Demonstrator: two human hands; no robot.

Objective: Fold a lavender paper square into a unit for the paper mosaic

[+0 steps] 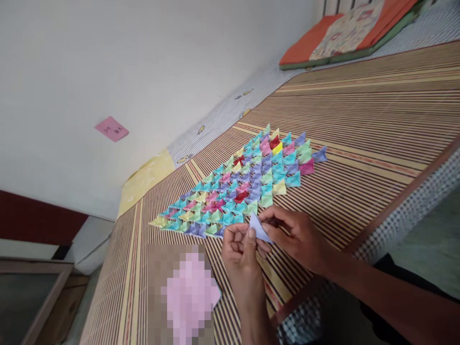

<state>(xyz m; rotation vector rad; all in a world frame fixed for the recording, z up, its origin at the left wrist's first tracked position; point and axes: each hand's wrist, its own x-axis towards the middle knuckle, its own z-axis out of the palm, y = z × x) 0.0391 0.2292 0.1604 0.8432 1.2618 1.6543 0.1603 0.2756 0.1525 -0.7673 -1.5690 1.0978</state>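
Observation:
Between my two hands is a small lavender piece of paper folded into a triangle. My left hand pinches it from the left, thumb laid on its face. From the right, the fingers of my right hand are pressed on its other edge. Just beyond, many small folded paper boats stand in close rows on the striped mat. They are blue, green, purple, pink, red and yellow. A blurred-out pink patch lies left of my left wrist.
A folded orange and floral quilt rests at the far right of the bed. On the white wall is a pink note. The bed's near edge has a checkered cloth. A framed panel stands at lower left.

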